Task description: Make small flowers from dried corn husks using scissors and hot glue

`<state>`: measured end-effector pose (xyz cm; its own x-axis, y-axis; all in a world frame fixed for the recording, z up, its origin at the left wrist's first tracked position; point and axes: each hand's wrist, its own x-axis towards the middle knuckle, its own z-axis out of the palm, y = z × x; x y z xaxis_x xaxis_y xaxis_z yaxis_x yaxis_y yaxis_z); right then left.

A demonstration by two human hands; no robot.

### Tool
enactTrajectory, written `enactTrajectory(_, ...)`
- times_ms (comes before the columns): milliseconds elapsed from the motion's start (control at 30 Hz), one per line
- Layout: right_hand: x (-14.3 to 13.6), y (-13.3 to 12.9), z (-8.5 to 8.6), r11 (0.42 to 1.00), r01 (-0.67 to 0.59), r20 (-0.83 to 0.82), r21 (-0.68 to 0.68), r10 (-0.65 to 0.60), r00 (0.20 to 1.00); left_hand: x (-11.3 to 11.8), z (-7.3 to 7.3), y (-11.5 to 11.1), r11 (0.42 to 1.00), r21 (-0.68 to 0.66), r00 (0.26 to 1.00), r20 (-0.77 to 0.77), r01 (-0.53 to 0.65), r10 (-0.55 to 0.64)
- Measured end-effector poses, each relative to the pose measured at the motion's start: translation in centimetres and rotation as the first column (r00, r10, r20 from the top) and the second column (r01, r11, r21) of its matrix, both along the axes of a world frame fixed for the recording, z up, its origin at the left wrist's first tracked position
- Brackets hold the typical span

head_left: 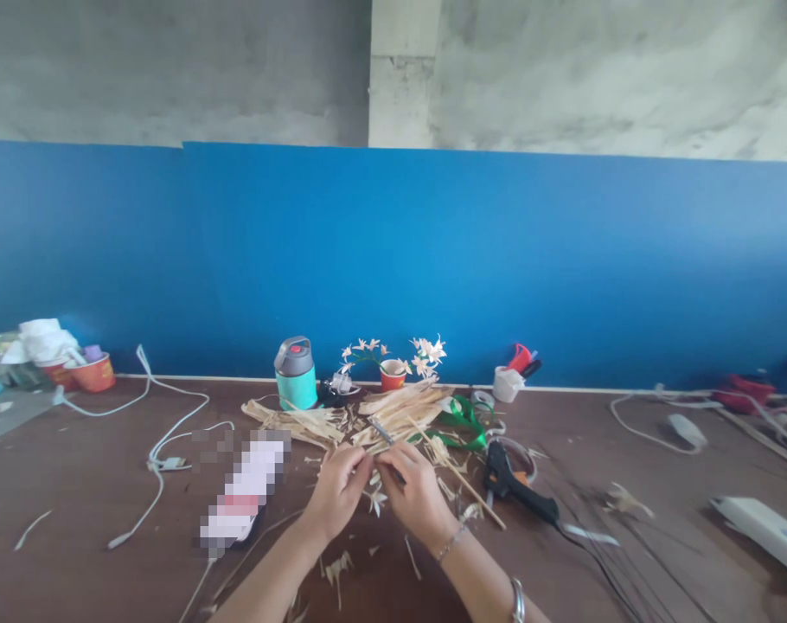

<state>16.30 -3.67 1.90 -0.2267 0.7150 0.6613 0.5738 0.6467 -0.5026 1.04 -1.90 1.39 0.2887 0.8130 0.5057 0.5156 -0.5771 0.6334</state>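
Near the middle of the table, my left hand (pixel 342 489) is closed, its fingertips pinched on something too small to make out. Close beside it, my right hand (pixel 414 489) is closed round a slim metal tool (pixel 381 431) that points up and to the left. A pale star-shaped flower (pixel 376 499) shows just below my fingertips. Dried husk strips (pixel 403 411) lie in a pile beyond my hands, with a second bundle (pixel 303 424) to the left. A thin wooden stick (pixel 462 476) slants past my right hand.
A glue gun (pixel 520 487) and green ribbon (pixel 464 422) lie right of my hands. Behind stand a turquoise flask (pixel 296 376), a red cup (pixel 392 375) with pale flowers and a white cup (pixel 508 384). A phone (pixel 246 493) and white cables (pixel 166 441) are at the left.
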Motion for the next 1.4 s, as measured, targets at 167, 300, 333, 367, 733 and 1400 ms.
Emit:
enactTrajectory(167, 0.1, 0.0, 0.0, 1.000, 0.010, -0.010, 0.011, -0.010, 1.000, 0.0, 0.3, -0.1, 1.000, -0.017, 1.000, 0.016, 0.016, -0.016)
enactTrajectory(300, 0.1, 0.1, 0.0, 1.000, 0.026, -0.018, 0.012, -0.025, 1.000, -0.1, 0.4, -0.1, 0.999, -0.045, 0.999, 0.044, 0.029, -0.027)
enactTrajectory(333, 0.1, 0.1, 0.0, 1.000, 0.027, -0.019, 0.012, -0.027, 0.999, -0.1, 0.4, -0.1, 0.999, -0.045, 0.998, 0.052, 0.030, -0.027)
enactTrajectory(367, 0.1, 0.2, 0.0, 0.999, 0.030, -0.021, 0.012, -0.029, 0.999, -0.1, 0.4, -0.1, 0.999, -0.042, 0.998, 0.059, 0.030, -0.027)
enactTrajectory(733, 0.6, 0.6, 0.0, 0.998, 0.060, -0.064, 0.006, -0.060, 0.996, -0.3, 0.6, 0.0, 0.993, -0.105, 0.988, 0.152, 0.049, -0.033)
enactTrajectory(1400, 0.4, 0.1, 0.4, 0.985, 0.140, 0.162, 0.100, -0.155, 0.974, -0.2, 0.5, -0.2, 0.998, 0.057, 0.999, -0.034, -0.008, 0.010)
